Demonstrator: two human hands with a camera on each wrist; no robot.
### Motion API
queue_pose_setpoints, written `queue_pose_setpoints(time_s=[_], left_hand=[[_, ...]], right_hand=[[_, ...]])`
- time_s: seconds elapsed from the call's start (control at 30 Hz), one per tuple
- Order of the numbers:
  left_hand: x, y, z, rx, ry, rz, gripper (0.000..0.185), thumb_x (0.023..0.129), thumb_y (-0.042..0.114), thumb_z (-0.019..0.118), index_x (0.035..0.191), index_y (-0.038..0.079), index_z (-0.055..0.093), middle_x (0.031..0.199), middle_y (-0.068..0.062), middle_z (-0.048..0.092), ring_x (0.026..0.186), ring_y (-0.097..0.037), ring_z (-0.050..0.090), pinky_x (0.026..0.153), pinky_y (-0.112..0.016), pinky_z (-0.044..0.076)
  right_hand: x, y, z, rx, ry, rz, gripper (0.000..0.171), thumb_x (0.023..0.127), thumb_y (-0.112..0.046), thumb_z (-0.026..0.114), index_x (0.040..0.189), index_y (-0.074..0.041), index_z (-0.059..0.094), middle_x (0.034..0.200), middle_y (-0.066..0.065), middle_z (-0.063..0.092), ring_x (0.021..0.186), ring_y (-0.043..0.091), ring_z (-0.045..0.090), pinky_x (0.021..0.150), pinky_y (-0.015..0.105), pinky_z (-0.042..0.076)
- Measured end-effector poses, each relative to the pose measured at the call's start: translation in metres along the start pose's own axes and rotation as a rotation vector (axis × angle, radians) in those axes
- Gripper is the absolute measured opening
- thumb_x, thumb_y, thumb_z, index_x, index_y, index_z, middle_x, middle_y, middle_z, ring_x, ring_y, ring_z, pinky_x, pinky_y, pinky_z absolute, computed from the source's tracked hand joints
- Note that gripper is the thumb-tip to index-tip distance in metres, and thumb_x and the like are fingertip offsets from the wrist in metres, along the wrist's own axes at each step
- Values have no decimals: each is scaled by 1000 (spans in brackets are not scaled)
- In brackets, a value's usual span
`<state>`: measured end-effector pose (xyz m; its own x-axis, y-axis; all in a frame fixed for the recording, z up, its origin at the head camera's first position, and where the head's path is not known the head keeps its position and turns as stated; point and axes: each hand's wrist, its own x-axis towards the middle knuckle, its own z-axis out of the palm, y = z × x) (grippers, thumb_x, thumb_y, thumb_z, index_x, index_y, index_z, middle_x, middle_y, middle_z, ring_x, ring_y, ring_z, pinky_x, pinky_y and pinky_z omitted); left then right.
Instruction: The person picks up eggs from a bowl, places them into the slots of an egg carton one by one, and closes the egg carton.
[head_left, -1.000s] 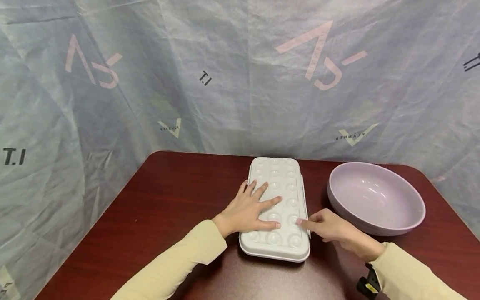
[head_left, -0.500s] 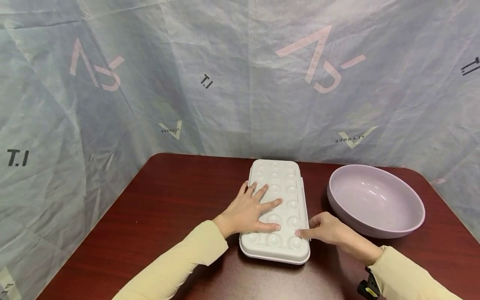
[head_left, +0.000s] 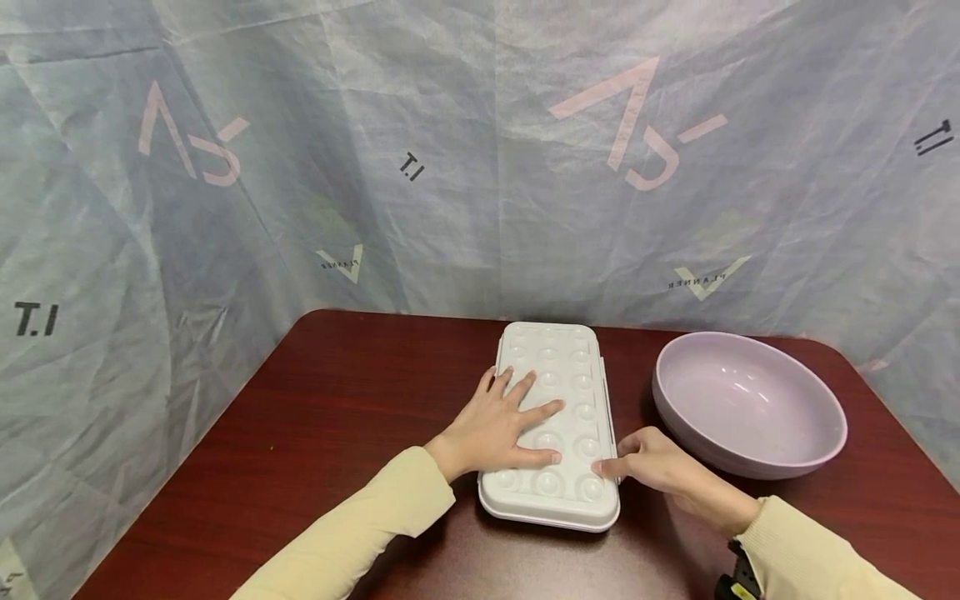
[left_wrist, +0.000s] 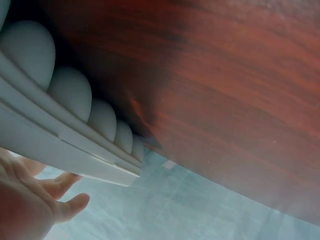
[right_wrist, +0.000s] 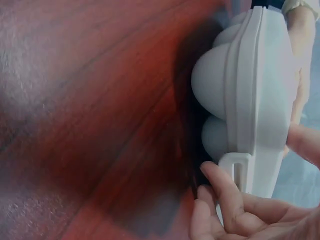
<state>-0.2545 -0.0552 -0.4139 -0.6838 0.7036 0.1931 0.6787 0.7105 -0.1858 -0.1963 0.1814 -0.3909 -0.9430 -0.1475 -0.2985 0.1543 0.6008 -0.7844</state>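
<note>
Smoothly dimpled white plastic tray (head_left: 558, 392)

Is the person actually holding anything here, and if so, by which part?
Only the white egg box. The left hand rests flat on its dimpled lid, while the right hand pinches its right edge near the front corner, fingers at the side clasp.

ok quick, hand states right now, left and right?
Left hand: open, fingers spread flat, pressing on the white egg tray lid.
Right hand: fingers curled at the clasp on the tray's right edge, pinching it.
</note>
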Motion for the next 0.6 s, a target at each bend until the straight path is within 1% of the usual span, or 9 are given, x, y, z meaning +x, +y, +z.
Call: queue_pose_setpoints(time_s=[0.17,0.3,0.6], left_hand=[[-1,0,1,-6,4,2,71,79,79,19,141,44,27,146,-12,32,132,-42,30,106,-57,18],[-1,0,1,-5,10,0,71,79,79,21,140,44,28,146,-11,33,131,-42,30,106,-57,19],[0,-1,3,-11,37,0,70,79,78,24,139,44,31,144,-11,35,131,-42,32,106,-57,19]], right_hand=[[0,3,1,35,-13,-21,23,73,-22,72,77,1,68,67,-1,62,74,13,51,66,29,38],[1,4,1,54,-20,-32,22,72,-19,72,76,2,68,67,-1,62,74,13,51,68,30,39],[4,7,2,103,-12,1,23,72,-19,72,80,2,68,66,-2,63,75,13,51,70,30,36]])
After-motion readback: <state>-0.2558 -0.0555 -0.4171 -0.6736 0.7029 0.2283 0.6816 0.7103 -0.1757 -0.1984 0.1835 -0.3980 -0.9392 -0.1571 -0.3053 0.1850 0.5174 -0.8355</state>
